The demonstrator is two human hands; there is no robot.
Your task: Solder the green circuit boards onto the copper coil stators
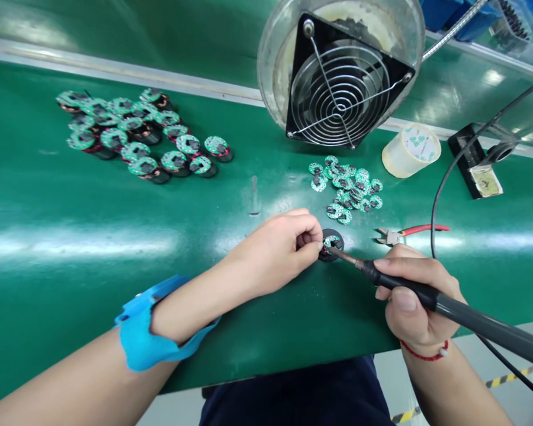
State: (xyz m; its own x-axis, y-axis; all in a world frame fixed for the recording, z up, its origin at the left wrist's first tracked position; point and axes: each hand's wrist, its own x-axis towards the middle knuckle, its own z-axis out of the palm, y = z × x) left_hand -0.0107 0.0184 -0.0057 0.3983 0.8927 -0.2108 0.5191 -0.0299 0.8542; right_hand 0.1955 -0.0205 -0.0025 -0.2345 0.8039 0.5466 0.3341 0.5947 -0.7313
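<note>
My right hand (420, 296) grips a soldering iron (408, 287) by its dark handle, the metal tip pointing left. That tip meets a small round green circuit board (333, 242) seated on a dark round part (339, 233). At the left edge of this part, my left hand (288, 248) is closed in a pinch. Whatever lies between its fingertips is too small and hidden to name. Reddish wire shows beside the board near the tip. Just behind the work lies a loose pile of small round green circuit boards (349, 188).
Side cutters (393, 236) with a red handle lie behind my right hand. A fan (340, 89) stands at the back. Farther right are a tape roll (411, 151) and a soldering iron stand (475, 163). Several board-topped coil parts (135, 151) stand left. A black cable (444, 177) hangs at right.
</note>
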